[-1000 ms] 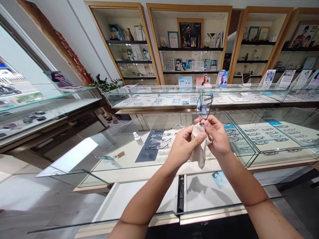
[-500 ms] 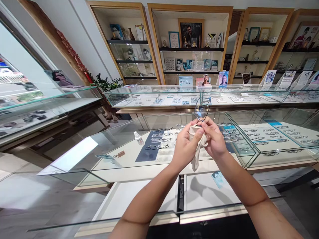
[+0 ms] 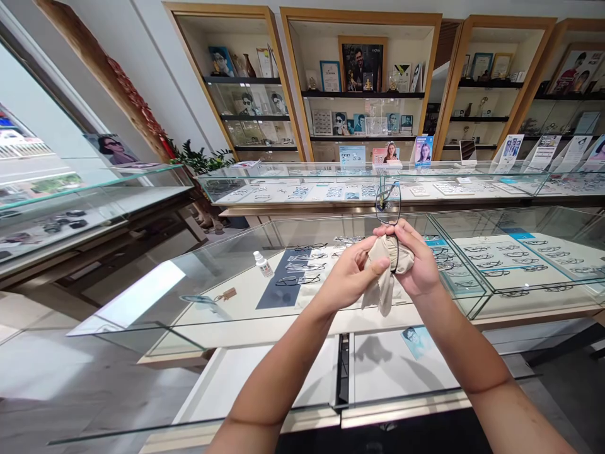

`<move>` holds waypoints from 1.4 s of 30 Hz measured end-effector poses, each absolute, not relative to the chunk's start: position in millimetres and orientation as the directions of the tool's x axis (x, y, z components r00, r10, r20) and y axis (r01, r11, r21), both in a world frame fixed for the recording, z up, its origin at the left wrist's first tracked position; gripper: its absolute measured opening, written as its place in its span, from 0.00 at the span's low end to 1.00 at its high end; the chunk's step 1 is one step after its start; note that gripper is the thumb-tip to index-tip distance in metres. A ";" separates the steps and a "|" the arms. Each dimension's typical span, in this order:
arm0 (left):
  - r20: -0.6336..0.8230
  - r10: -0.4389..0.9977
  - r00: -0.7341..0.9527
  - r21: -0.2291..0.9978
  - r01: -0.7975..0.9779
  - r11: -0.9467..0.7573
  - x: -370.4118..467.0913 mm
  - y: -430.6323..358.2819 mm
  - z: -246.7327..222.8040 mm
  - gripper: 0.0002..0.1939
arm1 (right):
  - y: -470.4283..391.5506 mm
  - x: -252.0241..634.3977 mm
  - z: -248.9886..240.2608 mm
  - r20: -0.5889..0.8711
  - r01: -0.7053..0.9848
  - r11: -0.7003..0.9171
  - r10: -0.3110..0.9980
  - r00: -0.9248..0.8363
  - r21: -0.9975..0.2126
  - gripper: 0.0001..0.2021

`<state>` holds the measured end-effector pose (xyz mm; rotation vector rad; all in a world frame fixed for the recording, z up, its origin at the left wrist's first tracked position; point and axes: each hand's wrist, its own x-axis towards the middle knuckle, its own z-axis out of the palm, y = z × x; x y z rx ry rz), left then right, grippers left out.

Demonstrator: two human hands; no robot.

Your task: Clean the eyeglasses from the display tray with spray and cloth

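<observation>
A pair of dark-framed eyeglasses (image 3: 388, 205) is held up over the glass display case, one lens standing above my fingertips and part of the frame running down over the cloth. My left hand (image 3: 352, 274) presses a beige cloth (image 3: 385, 287) with thumb and fingers around the lower part of the glasses. On the other side, my right hand (image 3: 418, 258) grips the frame and the cloth's edge, its fingertips touching those of my left hand. The cloth hangs loosely below both hands.
Beneath my hands is a glass display case (image 3: 222, 325) with rows of eyeglasses (image 3: 299, 279) and a small white bottle (image 3: 263, 263). White drawers (image 3: 265, 378) stand out below. Another glass counter (image 3: 293, 208) and wooden-framed shelves (image 3: 362, 16) lie beyond.
The glasses have turned and shifted slightly right. The cloth is now bunched around their lower part, and my right hand has moved a little right and opened wider around it.
</observation>
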<state>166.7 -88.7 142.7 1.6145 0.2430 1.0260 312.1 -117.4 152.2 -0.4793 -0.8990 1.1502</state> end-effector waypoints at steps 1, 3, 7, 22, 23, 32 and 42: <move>0.488 0.651 0.582 0.872 -0.356 -0.335 168.3 -89.9 141.0 0.30 | -117.9 311.3 151.7 0.360 -0.568 0.368 0.924 0.132 -0.736 0.16; 0.514 0.693 0.506 0.855 -0.363 -0.370 174.1 -93.5 136.1 0.28 | -119.9 306.2 149.8 0.362 -0.563 0.372 0.922 0.136 -0.738 0.16; 0.588 0.782 0.207 0.792 -0.347 -0.503 188.2 -99.5 126.8 0.25 | -124.4 288.5 144.2 0.365 -0.593 0.375 0.920 0.142 -0.713 0.16; 0.456 0.648 0.611 0.889 -0.355 -0.291 162.9 -78.5 137.7 0.31 | -120.5 298.7 149.4 0.321 -0.641 0.334 0.936 0.141 -0.691 0.15; 0.470 0.691 0.550 0.878 -0.366 -0.307 167.2 -80.5 135.7 0.31 | -121.7 294.5 148.5 0.331 -0.642 0.345 0.932 0.148 -0.685 0.16; 0.487 0.796 0.360 0.858 -0.369 -0.357 177.6 -87.2 136.4 0.29 | -123.8 287.5 147.5 0.370 -0.562 0.384 0.918 0.145 -0.733 0.18; 0.402 0.852 0.335 0.885 -0.381 -0.267 146.5 -67.5 145.3 0.33 | -121.8 335.8 161.0 0.400 -0.283 0.380 0.917 -0.012 -0.881 0.14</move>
